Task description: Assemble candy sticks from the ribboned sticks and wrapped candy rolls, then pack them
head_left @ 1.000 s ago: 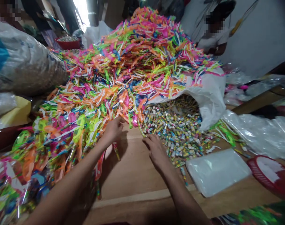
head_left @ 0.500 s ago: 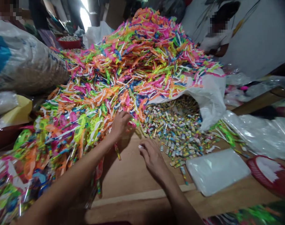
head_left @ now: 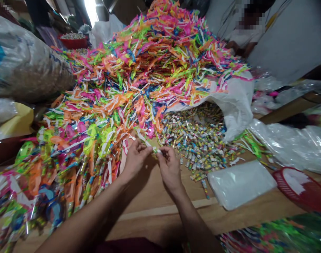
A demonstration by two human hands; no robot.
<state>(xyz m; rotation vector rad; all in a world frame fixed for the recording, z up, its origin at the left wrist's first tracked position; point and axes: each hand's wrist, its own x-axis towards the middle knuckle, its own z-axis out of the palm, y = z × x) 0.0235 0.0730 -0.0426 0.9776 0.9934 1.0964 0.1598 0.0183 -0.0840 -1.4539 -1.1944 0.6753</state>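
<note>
left hand [head_left: 135, 161] and right hand [head_left: 170, 168] drawn together, fingers [head_left: 147, 149] now pinching a white plastic strip [head_left: 144, 138]

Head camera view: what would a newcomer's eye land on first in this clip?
A towering heap of neon pink, orange and green plastic toys fills the middle of the view, spreading over a wooden surface. To its right, a white sack spills small, colourful wrapped tubes. At the heap's front edge, the left hand and right hand pinch a thin white strip between their fingers.
</note>
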